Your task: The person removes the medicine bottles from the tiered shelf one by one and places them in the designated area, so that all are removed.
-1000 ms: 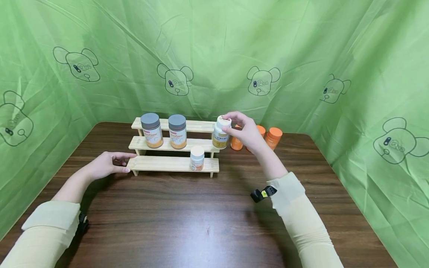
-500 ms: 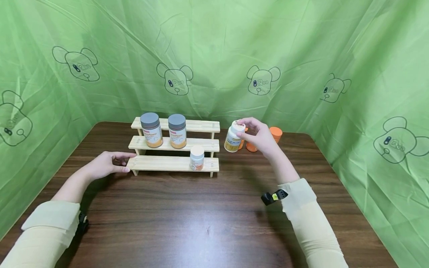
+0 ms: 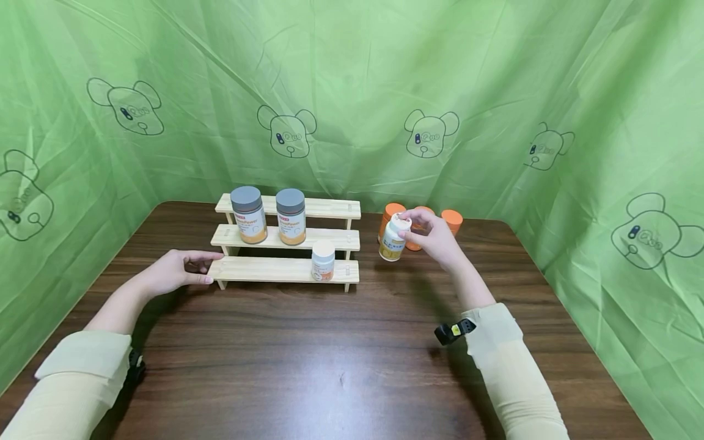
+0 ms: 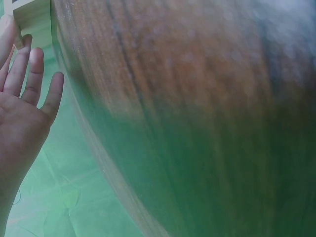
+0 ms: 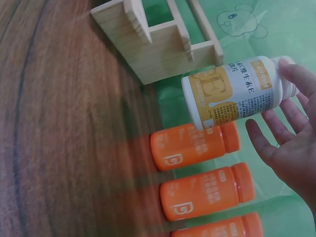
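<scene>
Dark wood-grain tabletop [image 3: 308, 342] fills the lower frame, green cloth [image 3: 357, 61] the upper. Left of centre, one three-tier rack [image 3: 269, 269] bears two grey-lidded jars [image 3: 252, 226] and one small white bottle [image 3: 323, 263]; the left hand [image 3: 173, 271] pinches its left end. Right of centre, the right hand [image 3: 434, 240] grips one tilted white-and-yellow bottle [image 3: 392, 244] before three orange bottles [image 3: 452, 220].

Open table [image 3: 341, 360] spreads along the near side of the stepped rack [image 3: 264, 269]. On the right, a narrow gap parts the rack from three orange bottles [image 5: 202, 193]; the white bottle [image 3: 393, 242] in the right hand [image 3: 432, 237] obstructs their near left.
</scene>
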### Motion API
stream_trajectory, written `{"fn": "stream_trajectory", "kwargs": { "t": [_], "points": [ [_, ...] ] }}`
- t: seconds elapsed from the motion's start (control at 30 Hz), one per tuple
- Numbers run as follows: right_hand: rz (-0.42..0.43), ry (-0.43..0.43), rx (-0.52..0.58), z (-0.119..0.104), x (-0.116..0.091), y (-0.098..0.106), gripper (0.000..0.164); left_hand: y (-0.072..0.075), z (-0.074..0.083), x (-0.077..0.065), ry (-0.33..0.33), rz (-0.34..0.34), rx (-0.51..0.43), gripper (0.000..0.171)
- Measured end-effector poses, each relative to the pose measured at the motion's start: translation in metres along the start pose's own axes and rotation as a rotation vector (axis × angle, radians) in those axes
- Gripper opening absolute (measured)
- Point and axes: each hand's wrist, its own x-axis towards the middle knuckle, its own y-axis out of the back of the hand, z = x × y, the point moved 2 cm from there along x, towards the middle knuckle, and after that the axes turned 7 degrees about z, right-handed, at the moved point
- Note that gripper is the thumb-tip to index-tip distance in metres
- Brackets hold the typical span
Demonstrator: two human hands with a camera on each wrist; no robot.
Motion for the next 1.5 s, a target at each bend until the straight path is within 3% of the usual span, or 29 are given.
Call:
{"fn": "stream_trajectory", "kwargs": {
  "t": [0.07,0.77,1.5],
  "points": [
    [0.0,-0.013,-0.002,-0.004,-0.003,-0.001,0.036,0.0,-0.001,0.0,0.002,0.0,0.001,0.059],
    [-0.028,-0.026,-0.061,0.04,-0.008,-0.01,0.034,0.001,0.0,0.0,-0.007,-0.006,0.005,0.058],
    [-0.034,-0.1,0.034,0.042,-0.011,-0.01,0.037,0.003,0.007,-0.002,-0.021,-0.004,-0.017,0.058]
  ]
}}
